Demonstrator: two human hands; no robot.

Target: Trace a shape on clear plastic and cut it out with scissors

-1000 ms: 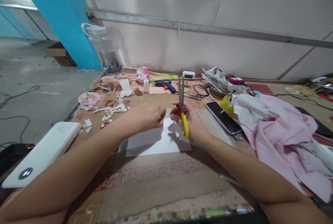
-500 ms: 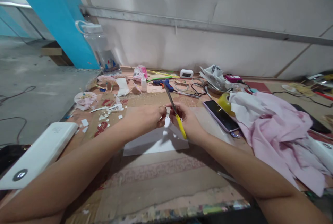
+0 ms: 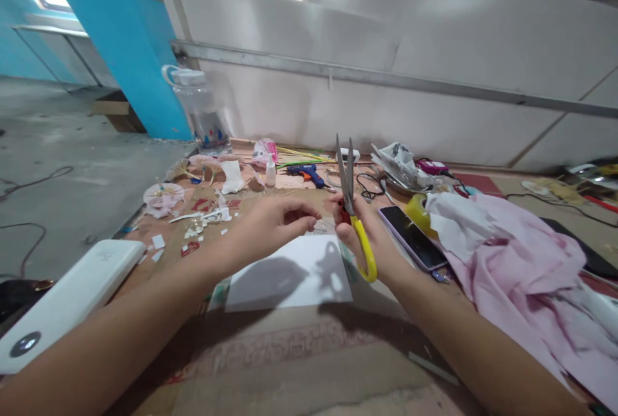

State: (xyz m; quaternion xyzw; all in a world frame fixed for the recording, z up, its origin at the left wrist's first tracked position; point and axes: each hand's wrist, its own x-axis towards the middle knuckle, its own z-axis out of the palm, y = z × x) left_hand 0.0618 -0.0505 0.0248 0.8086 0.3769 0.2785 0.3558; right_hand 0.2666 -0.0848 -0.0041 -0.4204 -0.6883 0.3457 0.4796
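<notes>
My right hand (image 3: 364, 229) is closed on a pair of scissors (image 3: 364, 252) with yellow handles. Their blades point upward and stand a little apart. To its left, my left hand (image 3: 270, 226) is half curled, with a gap between thumb and fingers and nothing visible in it. Both hands hover over a white sheet of paper (image 3: 290, 284), which lies on the cardboard and catches their shadows. Paper scraps (image 3: 196, 226) are scattered beyond my left forearm.
On the right lie a phone (image 3: 412, 236), a yellow tape roll (image 3: 421, 213) and crumpled pink cloth (image 3: 512, 242). A blue glue gun (image 3: 309, 174), a small bottle (image 3: 271, 172) and a large water bottle (image 3: 205, 113) are at the back. A white power bank (image 3: 72, 300) sits left.
My hands have moved apart from each other. The scissors have swung more upright and their blades have opened slightly. The view has tilted upward.
</notes>
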